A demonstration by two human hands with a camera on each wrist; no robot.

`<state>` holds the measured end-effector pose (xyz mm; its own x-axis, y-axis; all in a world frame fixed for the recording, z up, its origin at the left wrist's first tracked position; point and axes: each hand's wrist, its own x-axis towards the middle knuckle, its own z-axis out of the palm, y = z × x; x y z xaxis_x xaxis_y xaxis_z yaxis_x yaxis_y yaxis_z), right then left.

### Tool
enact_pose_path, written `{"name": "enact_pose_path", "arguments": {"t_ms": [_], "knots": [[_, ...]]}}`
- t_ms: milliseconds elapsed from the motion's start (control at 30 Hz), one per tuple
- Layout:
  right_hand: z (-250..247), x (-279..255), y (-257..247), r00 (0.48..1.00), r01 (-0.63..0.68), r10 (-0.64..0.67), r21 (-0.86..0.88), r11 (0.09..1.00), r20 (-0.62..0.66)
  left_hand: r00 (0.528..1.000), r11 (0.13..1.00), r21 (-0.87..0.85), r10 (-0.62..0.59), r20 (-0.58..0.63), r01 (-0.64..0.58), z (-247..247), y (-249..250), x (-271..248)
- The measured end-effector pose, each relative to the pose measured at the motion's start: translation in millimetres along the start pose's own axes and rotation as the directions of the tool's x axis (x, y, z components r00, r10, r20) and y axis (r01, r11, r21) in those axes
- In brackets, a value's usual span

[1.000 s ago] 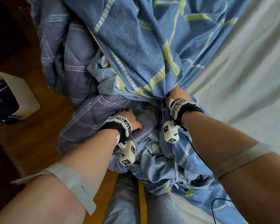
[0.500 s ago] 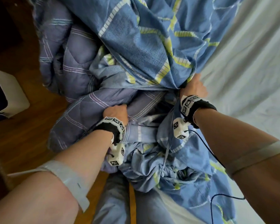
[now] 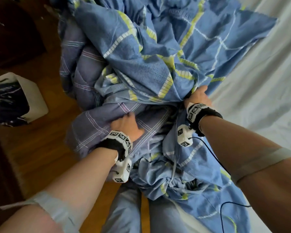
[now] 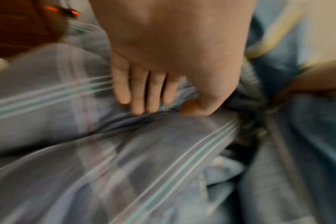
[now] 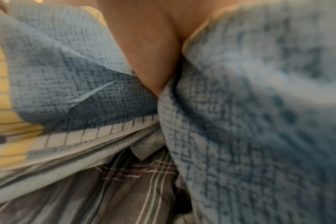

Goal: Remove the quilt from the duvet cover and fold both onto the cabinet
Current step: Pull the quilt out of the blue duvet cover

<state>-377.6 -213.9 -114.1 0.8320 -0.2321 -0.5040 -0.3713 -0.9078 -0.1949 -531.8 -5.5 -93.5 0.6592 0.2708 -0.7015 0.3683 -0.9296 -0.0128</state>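
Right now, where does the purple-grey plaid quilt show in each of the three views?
Head: quilt at centre-left, under the left hand.
Left wrist: quilt fills the lower left, fingers gripping a fold.
Right wrist: quilt at bottom centre.
Shared landmark: blue duvet cover.

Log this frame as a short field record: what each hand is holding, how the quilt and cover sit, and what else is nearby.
left hand: grips purple plaid quilt
right hand: grips bunched blue duvet cover
quilt: partly out, the rest under the cover
cover: crumpled over the quilt
nearby: white box on wooden floor; pale bed sheet
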Motion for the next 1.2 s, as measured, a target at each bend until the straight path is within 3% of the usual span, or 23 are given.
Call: {"name": "enact_pose_path", "arguments": {"t_ms": [67,167,233,400,467,667,800,900,967,1067,1133,1200], "knots": [[4.3,-2.0,3.1,0.999,0.003,-0.003,0.007,1.0,0.055,0.991,0.993,-0.051,0.106,-0.086,-0.111,-4.2,36.4,9.5],[5.1,3.7,7.8,0.992,0.071,-0.062,-0.083,0.994,0.109,0.991,0.991,0.025,0.133,-0.001,-0.133,3.7,60.5,26.8],[4.1,7.4,8.9,0.986,0.115,-0.098,-0.125,0.986,0.131,0.99,0.988,0.086,0.121,0.066,-0.127,15.5,57.3,34.7],[8.3,8.9,6.4,0.989,0.11,-0.098,-0.106,0.988,0.114,0.986,0.978,0.133,0.15,0.068,-0.158,21.0,36.8,31.9],[8.0,5.2,2.3,0.995,0.084,-0.076,-0.126,0.988,0.069,0.992,0.982,0.147,0.113,0.046,-0.119,11.0,23.9,26.7],[-4.8,-9.0,-10.7,0.999,0.01,-0.017,-0.136,0.991,-0.051,0.987,0.96,0.236,-0.158,0.011,0.151,-16.0,-55.4,11.5],[-6.9,-18.2,-18.0,1.0,0.021,-0.021,-0.064,0.998,0.01,0.983,0.965,0.21,-0.176,0.061,0.16,-16.8,-57.1,4.3],[-2.1,-16.0,-12.9,0.998,0.015,-0.012,-0.039,0.999,0.06,0.993,0.993,0.044,-0.107,0.045,0.105,-10.1,-40.4,4.9],[2.5,-15.7,-10.0,0.994,0.013,-0.01,-0.03,0.999,0.109,0.999,0.995,-0.096,-0.039,0.002,0.039,-7.3,-19.1,6.7],[9.8,-15.3,-8.1,0.988,0.04,-0.047,0.049,0.998,0.15,0.991,0.981,-0.156,0.105,-0.084,-0.117,0.5,21.9,12.8],[14.4,-14.2,-6.9,0.99,0.084,-0.094,0.095,0.992,0.105,0.948,0.977,-0.061,0.183,-0.261,-0.205,3.0,44.5,18.3],[17.0,-17.8,-6.1,0.985,0.174,-0.175,0.099,0.98,-0.002,0.871,0.984,0.067,0.177,-0.458,-0.165,0.7,49.0,21.4]]}}
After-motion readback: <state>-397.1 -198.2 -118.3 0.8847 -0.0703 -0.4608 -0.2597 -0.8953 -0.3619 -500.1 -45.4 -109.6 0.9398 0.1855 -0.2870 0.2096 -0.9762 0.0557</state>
